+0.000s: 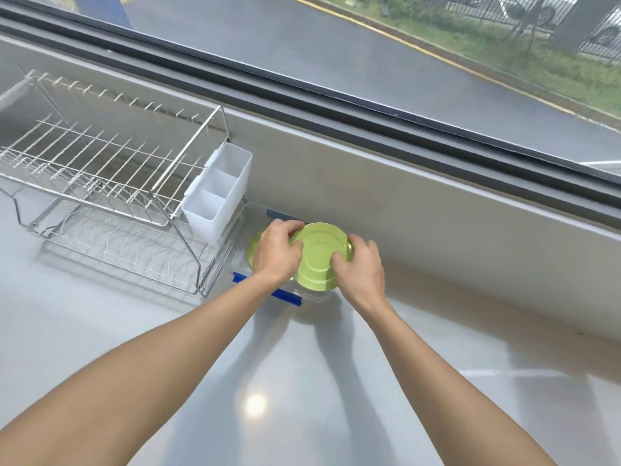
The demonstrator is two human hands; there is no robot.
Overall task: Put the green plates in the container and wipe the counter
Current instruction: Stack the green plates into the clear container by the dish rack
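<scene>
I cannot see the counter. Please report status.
Left hand and right hand both grip green plate, over clear container. Second green plate beneath. Nothing blocking.

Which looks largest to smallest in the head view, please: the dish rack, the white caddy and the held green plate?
1. Dish rack, by far the largest.
2 and 3. White caddy and green plate look alike in size, so I would not rank them.
</scene>
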